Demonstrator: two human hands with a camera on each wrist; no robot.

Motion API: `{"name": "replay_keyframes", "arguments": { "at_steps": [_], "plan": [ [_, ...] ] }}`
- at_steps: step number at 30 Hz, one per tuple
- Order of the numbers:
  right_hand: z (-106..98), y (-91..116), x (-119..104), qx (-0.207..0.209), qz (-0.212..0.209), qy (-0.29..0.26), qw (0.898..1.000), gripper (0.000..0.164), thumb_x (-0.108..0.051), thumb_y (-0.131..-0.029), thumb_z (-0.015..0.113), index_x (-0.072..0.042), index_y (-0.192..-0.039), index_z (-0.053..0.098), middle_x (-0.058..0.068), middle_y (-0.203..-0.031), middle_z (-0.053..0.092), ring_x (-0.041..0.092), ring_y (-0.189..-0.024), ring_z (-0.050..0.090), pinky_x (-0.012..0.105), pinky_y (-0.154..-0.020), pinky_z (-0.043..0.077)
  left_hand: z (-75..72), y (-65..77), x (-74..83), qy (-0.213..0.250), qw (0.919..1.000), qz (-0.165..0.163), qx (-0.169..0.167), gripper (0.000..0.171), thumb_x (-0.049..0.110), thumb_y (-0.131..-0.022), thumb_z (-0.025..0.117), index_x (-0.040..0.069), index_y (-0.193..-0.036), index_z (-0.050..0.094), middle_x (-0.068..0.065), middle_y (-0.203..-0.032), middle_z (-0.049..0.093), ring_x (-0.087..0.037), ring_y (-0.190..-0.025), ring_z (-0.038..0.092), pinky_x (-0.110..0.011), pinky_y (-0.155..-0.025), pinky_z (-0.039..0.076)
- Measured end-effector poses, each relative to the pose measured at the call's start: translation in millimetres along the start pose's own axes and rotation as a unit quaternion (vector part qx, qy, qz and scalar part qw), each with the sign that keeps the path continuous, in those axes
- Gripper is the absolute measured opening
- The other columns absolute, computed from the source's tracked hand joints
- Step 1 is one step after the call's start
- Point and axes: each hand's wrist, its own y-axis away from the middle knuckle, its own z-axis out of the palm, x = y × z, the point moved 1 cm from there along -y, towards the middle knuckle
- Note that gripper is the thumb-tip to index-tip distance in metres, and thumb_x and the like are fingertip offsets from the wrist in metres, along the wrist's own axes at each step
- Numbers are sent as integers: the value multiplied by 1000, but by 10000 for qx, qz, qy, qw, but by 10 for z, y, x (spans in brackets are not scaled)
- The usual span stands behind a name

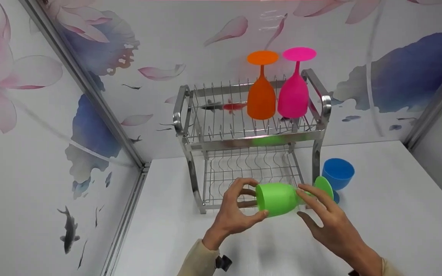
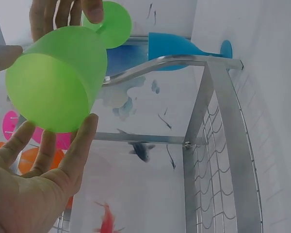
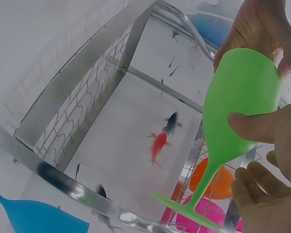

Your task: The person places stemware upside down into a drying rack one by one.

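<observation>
**Green goblet held on its side in front of the dish rack**

The green goblet is held sideways in front of the dish rack, toward the rack's right side, with its open mouth to the left and its foot to the right. The left hand grips the bowl at the rim, thumb on one side and fingers on the other. The right hand is loosely spread, its fingertips at the base of the bowl by the stem and its thumb apart below.

On the tabletop, just right of the dish rack, stands a blue goblet, upright. An orange goblet and a pink goblet stand upside down in the top of the dish rack, near its right end, the pink one rightmost. Behind the dish rack is a wall panel printed with petals and fish.
</observation>
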Motion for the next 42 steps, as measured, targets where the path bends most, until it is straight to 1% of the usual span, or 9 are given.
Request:
{"name": "replay_keyframes", "arguments": {
  "at_steps": [5,7,12,15,20,25,30,34,42],
  "plan": [
    [-26,87,41,223,64,-454,9987,48,-31,-99,78,-6,-139,69,11,-139,67,20,-127,66,12,-111,44,-63,-10,18,50,9999,-94,99,66,23,-80,88,15,-137,55,-10,-134,58,-27,-115,70,-36,-87,67],
    [8,134,67,342,228,-719,9966,48,-39,-100,75,-6,-135,71,9,-135,69,13,-127,65,10,-110,45,-78,-18,23,98,9998,-101,103,66,23,-80,88,15,-136,53,-10,-134,57,-27,-115,70,-35,-87,67],
    [194,216,79,460,1357,-1829,9726,56,3,-79,92,-8,-131,72,9,-126,73,8,-121,68,14,-102,55,-90,-39,33,202,9998,-64,55,64,21,-80,85,15,-134,49,-10,-134,56,-28,-115,70,-35,-87,67],
    [297,199,62,293,2629,-2917,9192,55,4,-86,86,-7,-137,68,8,-132,70,8,-122,69,21,-101,59,-79,-48,35,266,9996,-38,26,63,19,-80,82,15,-133,48,-12,-135,56,-28,-114,70,-35,-87,67],
    [376,119,41,314,4005,-4782,7810,59,-1,-102,69,-3,-156,46,1,-149,60,9,-134,63,28,-108,57,-39,-59,45,292,9995,45,-110,61,18,-83,78,14,-134,46,-14,-137,53,-29,-115,70,-36,-89,67],
    [451,87,48,457,3828,-6205,6829,50,-2,-111,51,-14,-159,47,-5,-153,58,12,-142,57,33,-118,50,-6,-85,64,175,9997,72,-138,61,21,-83,77,13,-135,46,-13,-137,52,-28,-115,69,-34,-89,66],
    [498,91,37,510,3332,-7052,6238,46,-6,-115,43,-28,-152,58,-9,-150,62,12,-143,57,33,-122,47,15,-105,85,137,9998,46,-138,62,22,-81,78,14,-134,46,-11,-136,52,-25,-115,70,-33,-88,66],
    [524,81,-11,517,3310,-7245,6024,46,-7,-115,42,-29,-152,59,-9,-150,62,12,-144,56,33,-122,46,19,-101,89,175,9998,45,-123,62,22,-81,78,15,-133,47,-12,-136,52,-26,-114,70,-33,-87,66],
    [500,38,-93,657,3583,-7071,6060,43,-6,-114,46,-29,-148,60,-9,-147,61,11,-142,57,33,-122,46,24,-85,95,240,9995,95,-177,62,22,-83,77,14,-136,47,-12,-137,52,-27,-115,70,-35,-90,66]
  ]
}}
